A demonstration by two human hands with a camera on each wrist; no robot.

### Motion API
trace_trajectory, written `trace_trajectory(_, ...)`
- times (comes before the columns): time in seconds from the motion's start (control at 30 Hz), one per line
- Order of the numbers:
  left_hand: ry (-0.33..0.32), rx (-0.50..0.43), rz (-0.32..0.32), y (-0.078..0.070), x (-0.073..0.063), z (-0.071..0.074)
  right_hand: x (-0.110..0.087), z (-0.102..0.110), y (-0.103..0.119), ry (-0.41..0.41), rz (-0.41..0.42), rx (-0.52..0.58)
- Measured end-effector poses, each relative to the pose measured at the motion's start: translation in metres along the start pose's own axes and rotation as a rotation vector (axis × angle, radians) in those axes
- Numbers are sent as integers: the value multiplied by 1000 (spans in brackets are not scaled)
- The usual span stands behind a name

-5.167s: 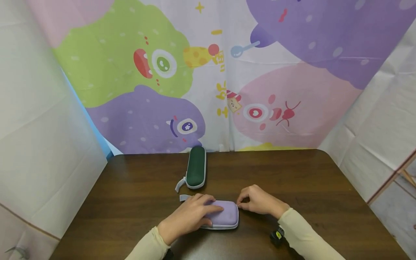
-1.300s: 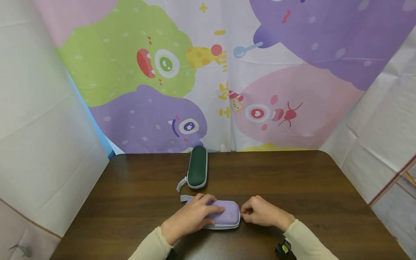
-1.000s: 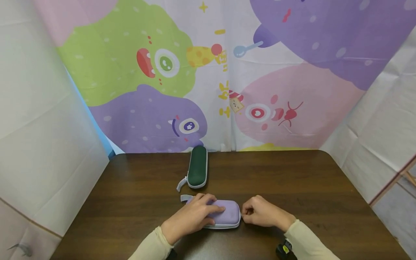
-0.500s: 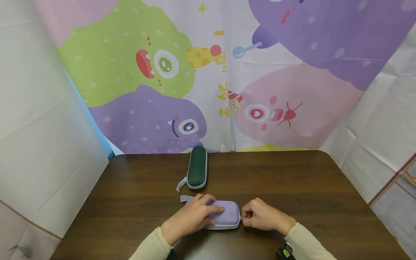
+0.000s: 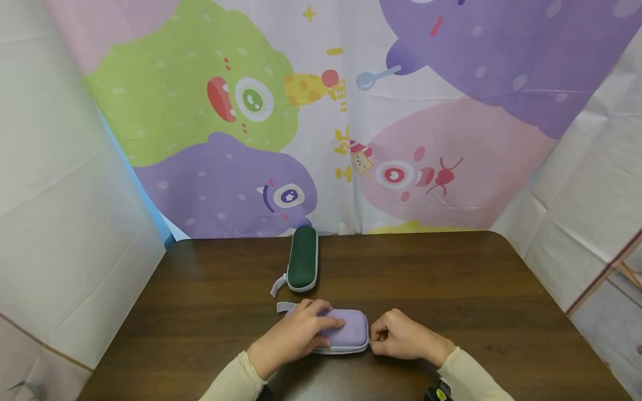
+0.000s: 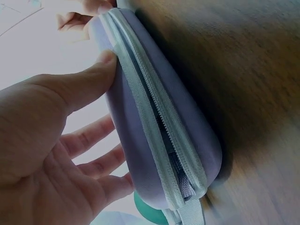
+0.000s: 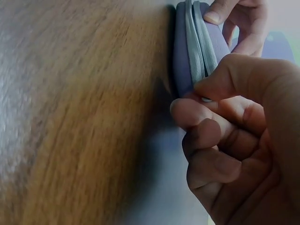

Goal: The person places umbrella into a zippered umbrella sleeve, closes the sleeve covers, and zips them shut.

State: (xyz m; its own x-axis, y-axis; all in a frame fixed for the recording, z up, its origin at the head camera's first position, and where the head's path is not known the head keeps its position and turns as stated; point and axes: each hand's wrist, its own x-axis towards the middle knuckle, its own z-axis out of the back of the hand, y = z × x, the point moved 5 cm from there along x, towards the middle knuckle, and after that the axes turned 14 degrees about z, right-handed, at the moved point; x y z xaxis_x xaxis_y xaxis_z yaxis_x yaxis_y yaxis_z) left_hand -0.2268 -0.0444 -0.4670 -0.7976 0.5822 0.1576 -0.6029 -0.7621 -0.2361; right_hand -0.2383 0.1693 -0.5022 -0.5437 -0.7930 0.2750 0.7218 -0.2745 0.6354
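Note:
A purple hard zippered case with pale grey zip tape lies on the brown table. My left hand holds it at its left half, the thumb on the near side and the fingers spread over the top. At the right end, my right hand pinches the small zipper pull between thumb and curled index finger; most of the pull is hidden. In the left wrist view the zip tape gapes along the near side, widest by the grey strap.
Behind the purple case lies a dark green zippered case with a pale strap, near the table's back edge. A cartoon-printed curtain hangs behind the table, and white sheets stand at both sides.
My right hand has moved along the case's right end, from the far corner toward the near corner, with the zipper pull. My left hand and the green case have stayed in place.

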Motion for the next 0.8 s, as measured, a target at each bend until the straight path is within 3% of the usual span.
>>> trace_trajectory(0.27,-78,50,16,-5,0,1,0,7,-7,-35,-10,-34)
trace_trajectory(0.37,-77,82,32,-9,-1,4,2,10,-12,-29,-29,-41)
trace_trajectory(0.63,69,144,95,-14,-5,14,8,19,-28,-29,-75,-71)
trace_trajectory(0.8,115,162,96,-16,-9,17,13,21,-34,-24,-70,-51)
